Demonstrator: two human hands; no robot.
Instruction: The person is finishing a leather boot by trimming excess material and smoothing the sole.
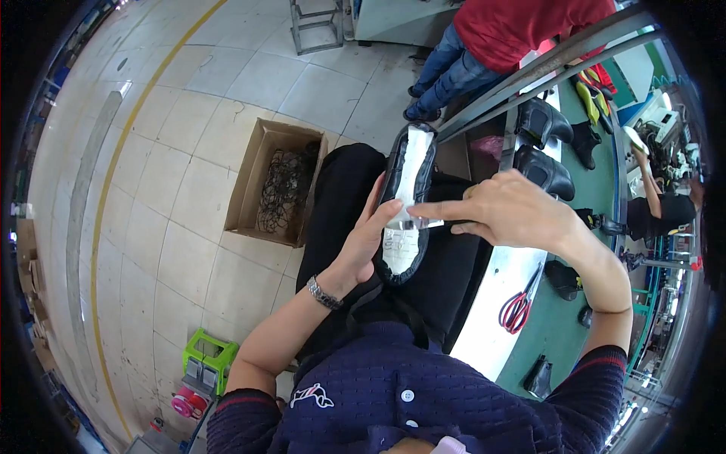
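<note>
A black shoe upper (pixel 426 170) is held bottom up above my lap, its white underside (pixel 401 248) facing me. My left hand (pixel 370 236) grips it from the left side, thumb lying on the underside. From the right, my right hand (pixel 505 210) reaches over with the index finger stretched onto the middle of the white underside. Its other fingers are curled in, and what they hold, if anything, is hidden. Just under that fingertip a small shiny strip (pixel 423 224) crosses the shoe; its kind is unclear.
A cardboard box (pixel 246 178) with tangled dark strands stands on the tiled floor at left. Red-handled scissors (pixel 514 312) lie on the white bench edge (pixel 488 333) at right, beside a green conveyor (pixel 529 356) with black shoes. A person in red (pixel 522 34) stands ahead.
</note>
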